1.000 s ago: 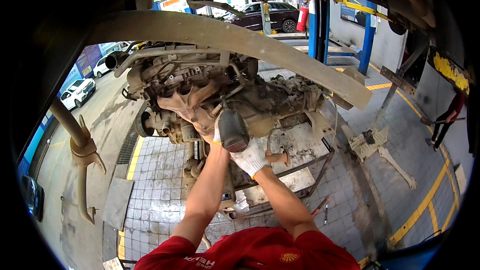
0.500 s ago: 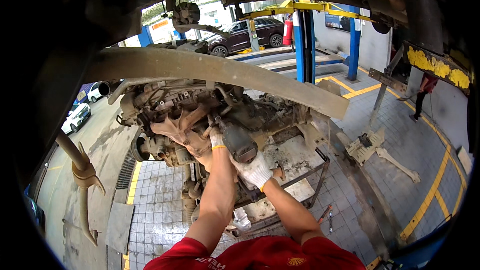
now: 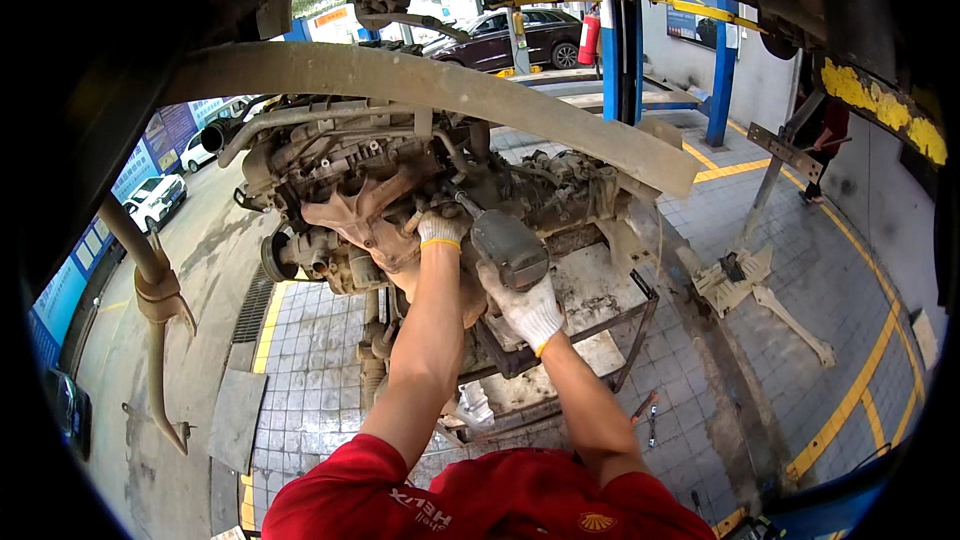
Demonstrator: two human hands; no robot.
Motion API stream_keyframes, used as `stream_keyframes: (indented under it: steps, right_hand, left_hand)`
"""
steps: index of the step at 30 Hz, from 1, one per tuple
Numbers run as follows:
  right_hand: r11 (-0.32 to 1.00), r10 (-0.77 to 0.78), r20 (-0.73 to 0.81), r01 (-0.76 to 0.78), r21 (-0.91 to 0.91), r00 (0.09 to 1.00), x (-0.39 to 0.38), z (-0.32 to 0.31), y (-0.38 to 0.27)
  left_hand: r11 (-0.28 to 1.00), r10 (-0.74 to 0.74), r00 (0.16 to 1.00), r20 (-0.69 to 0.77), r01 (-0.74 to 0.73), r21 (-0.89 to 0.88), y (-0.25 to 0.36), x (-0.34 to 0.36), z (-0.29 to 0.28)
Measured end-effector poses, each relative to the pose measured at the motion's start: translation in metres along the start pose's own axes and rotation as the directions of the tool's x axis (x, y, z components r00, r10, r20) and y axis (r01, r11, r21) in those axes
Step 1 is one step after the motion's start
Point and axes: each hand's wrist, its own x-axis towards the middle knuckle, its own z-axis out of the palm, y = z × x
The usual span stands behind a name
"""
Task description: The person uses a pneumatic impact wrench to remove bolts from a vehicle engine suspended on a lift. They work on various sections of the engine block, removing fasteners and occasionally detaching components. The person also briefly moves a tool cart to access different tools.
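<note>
A dirty engine point(image 3: 335, 180) with a rust-brown exhaust manifold point(image 3: 365, 210) sits in front of me. My right hand point(image 3: 525, 310), in a white knit glove, is wrapped round the grip of a dark impact wrench point(image 3: 512, 248). The wrench's narrow front end points up and left into the engine. My left hand point(image 3: 438, 228), gloved too, is at the engine beside the manifold, close to that front end. Its fingers are curled and partly hidden, and what they hold cannot be made out.
A curved metal beam point(image 3: 420, 85) crosses above the engine, under a raised vehicle. The engine rests on a metal-framed stand point(image 3: 600, 300). A rod point(image 3: 155, 340) hangs at left. Tools point(image 3: 650, 418) lie on the tiled floor. Another person point(image 3: 828, 145) stands at far right.
The impact wrench and my right hand have moved right, and the wrench has tilted away from my left hand. My left hand stays at the engine. The whole view has shifted slightly.
</note>
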Motion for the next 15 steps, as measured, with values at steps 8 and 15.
stream_keyframes:
  steps: [8, 15]
  right_hand:
    - [0.842, 0.004, 0.067, 0.033, -0.539, 0.998, -0.034, -0.039, -0.041]
    - [0.544, -0.315, 0.155, 0.312, -0.779, 0.936, -0.066, -0.081, -0.041]
  left_hand:
    - [0.958, -0.148, 0.989, 0.014, 0.140, 0.249, 0.013, -0.010, -0.043]
    - [0.628, -0.128, 0.982, -0.137, 0.187, 0.755, 0.002, -0.092, -0.070]
